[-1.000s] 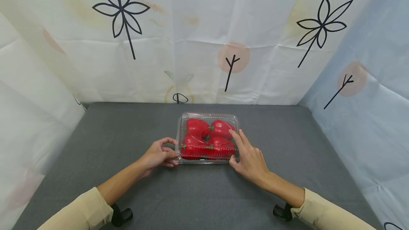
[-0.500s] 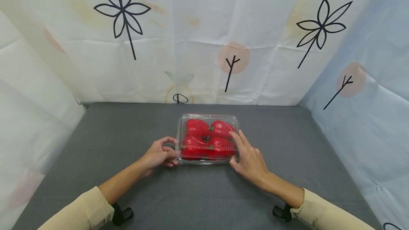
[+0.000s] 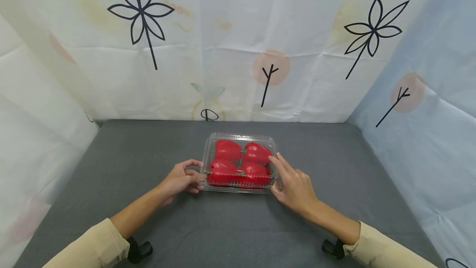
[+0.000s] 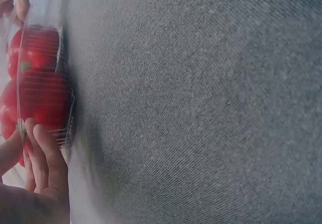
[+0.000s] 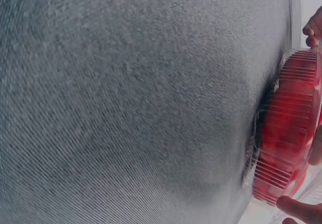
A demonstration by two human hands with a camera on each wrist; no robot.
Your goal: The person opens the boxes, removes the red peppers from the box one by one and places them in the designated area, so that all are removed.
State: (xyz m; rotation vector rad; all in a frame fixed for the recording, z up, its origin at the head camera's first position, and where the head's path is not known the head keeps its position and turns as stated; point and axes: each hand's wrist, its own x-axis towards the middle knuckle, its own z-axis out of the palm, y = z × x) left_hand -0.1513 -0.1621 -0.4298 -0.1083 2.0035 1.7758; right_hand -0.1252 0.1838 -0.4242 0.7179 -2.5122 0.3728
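Observation:
A clear plastic clamshell box (image 3: 241,137) lies on the grey table, its ribbed lid down over several glossy red peppers (image 3: 227,150) with green stems. My left hand (image 3: 180,179) grips the box's left rim, thumb on one side and fingers on the other. At the right front corner my right hand (image 3: 293,187) holds the box, thumb low and forefinger up along the lid's side. In the left wrist view the left fingers (image 4: 48,148) curl against the ribbed wall. The right wrist view catches just a few right fingertips (image 5: 297,209) at the rim.
Grey cloth (image 3: 223,226) covers the table. Behind it hangs a white curtain (image 3: 230,32) with leaf and tree drawings, and more cloth closes off both sides. A black strap mount (image 3: 139,251) sits at the left cuff and another black mount (image 3: 333,248) at the right cuff.
The box has shifted slightly left and toward me and turned a little clockwise. Both hands moved with it, staying at its two sides.

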